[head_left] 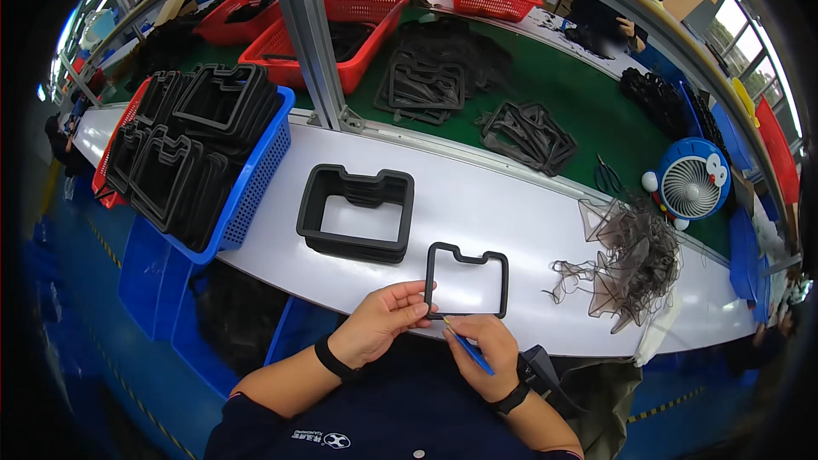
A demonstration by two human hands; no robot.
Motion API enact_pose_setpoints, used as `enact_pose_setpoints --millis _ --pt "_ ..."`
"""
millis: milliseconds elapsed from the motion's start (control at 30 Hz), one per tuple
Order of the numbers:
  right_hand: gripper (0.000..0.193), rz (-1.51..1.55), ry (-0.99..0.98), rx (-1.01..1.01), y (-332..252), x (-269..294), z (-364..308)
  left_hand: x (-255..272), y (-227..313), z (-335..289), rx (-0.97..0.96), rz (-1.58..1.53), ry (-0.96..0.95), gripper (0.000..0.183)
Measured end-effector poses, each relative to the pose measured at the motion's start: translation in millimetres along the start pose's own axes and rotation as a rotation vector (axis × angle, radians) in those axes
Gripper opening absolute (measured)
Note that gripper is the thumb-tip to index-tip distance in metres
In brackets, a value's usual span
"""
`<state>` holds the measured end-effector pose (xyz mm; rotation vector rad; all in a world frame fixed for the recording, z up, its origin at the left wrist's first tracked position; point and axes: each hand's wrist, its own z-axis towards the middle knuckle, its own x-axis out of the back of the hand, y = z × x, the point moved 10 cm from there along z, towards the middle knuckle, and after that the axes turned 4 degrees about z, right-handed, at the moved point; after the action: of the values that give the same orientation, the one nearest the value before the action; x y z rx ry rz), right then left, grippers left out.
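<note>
My left hand (pixel 382 320) pinches the lower left corner of a thin black notched frame (pixel 504 284), holding it up by the near edge of the white table. My right hand (pixel 489 359) grips a slim blue pen-like tool (pixel 471 351) with a yellowish tip. That tip meets the frame's lower bar, close to my left fingertips; the exact contact is too small to make out. Just beyond my left hand, a neat stack of matching black frames (pixel 356 248) stands on the table. Off to the right lies a tangled heap of sheer dark mesh scraps (pixel 635 268).
At left, a blue basket (pixel 262 172) is full of black frames. Across the metal rail, the green belt (pixel 588 106) carries loose mesh frames (pixel 530 138), scissors (pixel 607 175) and a blue fan (pixel 694 181). A red basket (pixel 368 64) sits behind an upright post (pixel 308 34). Other people work opposite.
</note>
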<state>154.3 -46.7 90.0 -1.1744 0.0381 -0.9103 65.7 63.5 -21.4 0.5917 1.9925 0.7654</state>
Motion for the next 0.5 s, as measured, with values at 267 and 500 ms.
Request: enact_pose_setpoints --millis 267,500 --pt "0.029 -0.065 -0.052 0.162 -14 -14 -4 -2 -1 -2 0.007 0.025 -0.009 0.04" --pt "0.027 -0.158 -0.086 0.242 -15 -20 -9 -5 -2 -2 -0.012 0.021 -0.052 0.039"
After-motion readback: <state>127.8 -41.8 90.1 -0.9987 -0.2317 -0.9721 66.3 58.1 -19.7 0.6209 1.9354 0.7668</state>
